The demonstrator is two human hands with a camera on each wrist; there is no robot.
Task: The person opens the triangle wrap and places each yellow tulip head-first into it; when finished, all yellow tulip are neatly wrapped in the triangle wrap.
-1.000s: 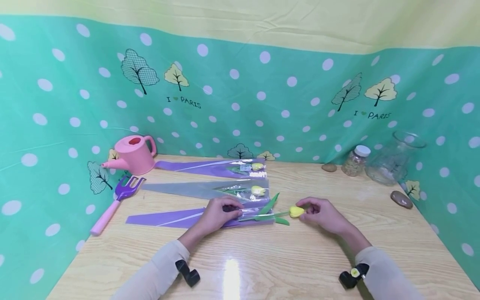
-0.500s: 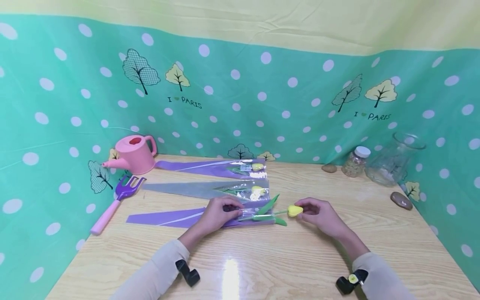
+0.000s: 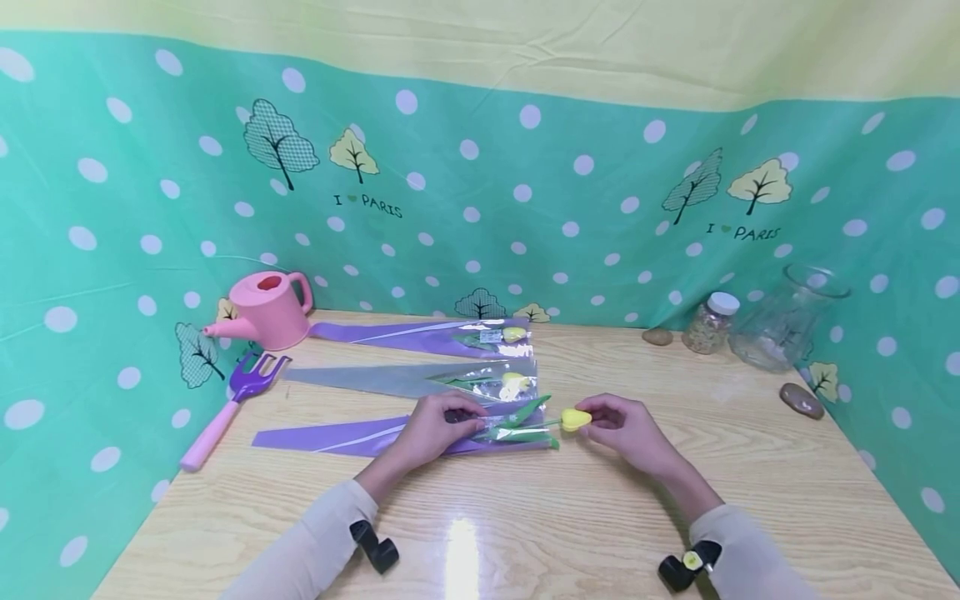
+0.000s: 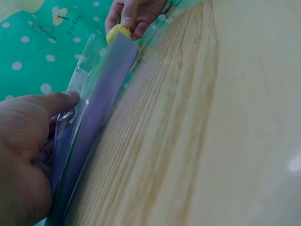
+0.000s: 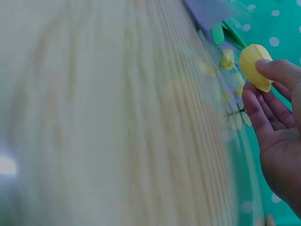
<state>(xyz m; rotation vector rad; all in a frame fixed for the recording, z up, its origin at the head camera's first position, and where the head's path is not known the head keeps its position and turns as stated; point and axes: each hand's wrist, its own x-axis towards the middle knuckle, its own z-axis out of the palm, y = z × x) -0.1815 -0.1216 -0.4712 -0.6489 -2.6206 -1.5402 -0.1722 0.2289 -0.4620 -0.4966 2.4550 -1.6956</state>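
A yellow tulip (image 3: 575, 419) lies with its stem and most of its green leaves inside the mouth of a purple and clear wrapping sleeve (image 3: 330, 437); its bloom sticks out to the right. My right hand (image 3: 628, 432) pinches the bloom between thumb and fingers, as the right wrist view also shows at the bloom (image 5: 254, 66). With thumb and fingers my left hand (image 3: 438, 427) grips the sleeve near its open end. In the left wrist view the thumb lies on the clear film (image 4: 80, 80) and the other fingers are partly hidden behind the sleeve.
Behind lie a grey sleeve (image 3: 352, 379) and another purple sleeve (image 3: 405, 337), each with a yellow tulip. At left are a pink watering can (image 3: 273, 312) and a hand fork (image 3: 225, 417). At right stand a jar (image 3: 708, 325) and glass vase (image 3: 776, 329), with stones (image 3: 801, 401) nearby.
My right hand has moved left with the tulip, whose leaves have slid further into the sleeve. The left hand has stayed in place on the sleeve.
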